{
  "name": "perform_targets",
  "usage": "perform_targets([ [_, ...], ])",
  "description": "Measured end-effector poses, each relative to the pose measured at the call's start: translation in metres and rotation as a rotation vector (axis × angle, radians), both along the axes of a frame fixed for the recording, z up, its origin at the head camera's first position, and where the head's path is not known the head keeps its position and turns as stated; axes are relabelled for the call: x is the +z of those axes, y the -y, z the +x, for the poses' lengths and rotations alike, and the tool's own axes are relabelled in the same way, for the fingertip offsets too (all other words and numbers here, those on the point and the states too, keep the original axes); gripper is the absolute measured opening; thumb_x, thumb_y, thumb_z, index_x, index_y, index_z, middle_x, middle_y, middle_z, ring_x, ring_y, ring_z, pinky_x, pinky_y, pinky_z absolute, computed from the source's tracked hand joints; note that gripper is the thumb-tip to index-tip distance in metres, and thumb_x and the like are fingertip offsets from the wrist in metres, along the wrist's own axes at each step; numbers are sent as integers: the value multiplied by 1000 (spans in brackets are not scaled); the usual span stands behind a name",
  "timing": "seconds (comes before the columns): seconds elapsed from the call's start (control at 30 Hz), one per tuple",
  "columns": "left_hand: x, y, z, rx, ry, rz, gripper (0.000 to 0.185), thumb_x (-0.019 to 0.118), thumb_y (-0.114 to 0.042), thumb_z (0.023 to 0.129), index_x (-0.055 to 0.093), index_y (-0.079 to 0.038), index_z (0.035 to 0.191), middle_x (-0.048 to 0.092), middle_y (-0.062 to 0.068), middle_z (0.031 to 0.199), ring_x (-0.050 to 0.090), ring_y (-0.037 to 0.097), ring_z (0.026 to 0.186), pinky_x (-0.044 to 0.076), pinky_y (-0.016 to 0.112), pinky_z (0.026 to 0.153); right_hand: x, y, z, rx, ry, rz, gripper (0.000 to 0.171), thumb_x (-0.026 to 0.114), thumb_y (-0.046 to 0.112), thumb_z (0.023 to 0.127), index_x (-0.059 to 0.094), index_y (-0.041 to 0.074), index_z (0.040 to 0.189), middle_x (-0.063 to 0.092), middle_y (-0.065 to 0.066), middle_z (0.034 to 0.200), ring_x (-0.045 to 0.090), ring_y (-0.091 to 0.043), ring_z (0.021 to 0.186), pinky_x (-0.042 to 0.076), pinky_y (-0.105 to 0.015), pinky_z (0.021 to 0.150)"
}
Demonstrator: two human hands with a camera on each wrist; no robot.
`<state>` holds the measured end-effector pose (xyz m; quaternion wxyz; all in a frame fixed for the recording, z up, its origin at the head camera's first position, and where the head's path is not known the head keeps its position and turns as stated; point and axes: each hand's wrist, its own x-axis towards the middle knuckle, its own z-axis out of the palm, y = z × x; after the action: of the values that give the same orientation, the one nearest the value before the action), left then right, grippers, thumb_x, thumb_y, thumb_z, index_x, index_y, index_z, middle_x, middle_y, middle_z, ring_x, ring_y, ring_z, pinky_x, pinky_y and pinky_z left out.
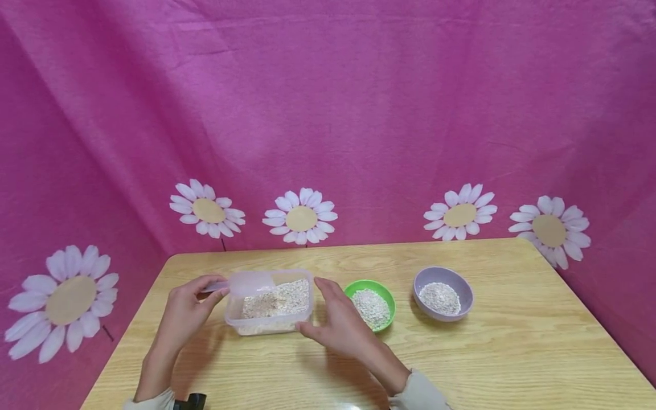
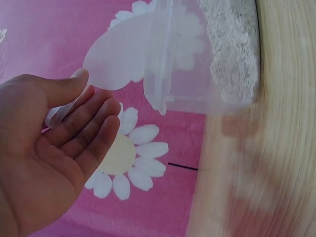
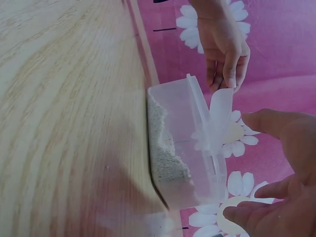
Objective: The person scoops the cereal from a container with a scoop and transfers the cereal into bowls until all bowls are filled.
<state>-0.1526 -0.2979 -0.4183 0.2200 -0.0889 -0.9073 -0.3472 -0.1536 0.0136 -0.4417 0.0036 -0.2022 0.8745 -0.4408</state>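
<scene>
A clear plastic container half full of oats stands on the wooden table. My left hand pinches the handle of a translucent plastic scoop, whose bowl hovers over the container's left rim. In the left wrist view the thumb presses the scoop handle onto the fingers of the left hand, beside the container. My right hand sits at the container's right side, fingers spread and nearly straight, thumb by the front corner. The right wrist view shows the right hand just off the container and the scoop.
A green bowl of oats stands just right of my right hand, and a purple bowl of oats further right. Pink cloth with daisies hangs behind and around the table. The table's front and right side are bare wood.
</scene>
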Motion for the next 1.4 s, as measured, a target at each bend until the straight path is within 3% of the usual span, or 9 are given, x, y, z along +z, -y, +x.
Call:
perform_targets([
  [0.27, 0, 12, 0, 14, 27, -12, 17, 83, -7, 93, 80, -4, 110, 83, 13, 101, 66, -10, 88, 49, 3, 75, -4, -1, 0, 1, 4, 11, 95, 88, 37, 88, 41, -3, 161, 48, -19, 163, 47, -39, 151, 39, -57, 125],
  [0.57, 5, 19, -1, -26, 109, -93, 18, 82, -7, 94, 79, -4, 111, 82, 9, 99, 72, 4, 86, 60, 22, 74, -12, 4, -1, 22, 32, -22, 93, 86, 34, 90, 39, -4, 161, 46, -19, 164, 46, -39, 152, 38, -58, 126],
  [0.77, 12, 17, -2, -101, 139, -188, 15, 82, -8, 94, 79, -5, 108, 81, 3, 96, 76, 18, 88, 62, 32, 77, -18, 10, 0, 18, 39, -29, 94, 83, 35, 93, 36, -5, 163, 44, -20, 166, 42, -38, 155, 35, -57, 128],
  [1.03, 14, 10, -5, -205, 140, -268, 9, 82, -5, 92, 80, -8, 99, 80, 0, 94, 71, 9, 83, 61, 30, 73, -21, 14, -1, 11, 70, -54, 91, 81, 32, 96, 33, -5, 164, 44, -21, 166, 42, -37, 156, 34, -55, 128],
  [1.4, 4, -9, -9, -295, 220, -227, 8, 81, -6, 94, 80, -6, 101, 80, 1, 98, 70, 5, 84, 58, 25, 72, -32, 20, -2, 11, 56, -97, 82, 76, 22, 100, 33, -9, 162, 49, -27, 160, 52, -32, 145, 43, -52, 122],
])
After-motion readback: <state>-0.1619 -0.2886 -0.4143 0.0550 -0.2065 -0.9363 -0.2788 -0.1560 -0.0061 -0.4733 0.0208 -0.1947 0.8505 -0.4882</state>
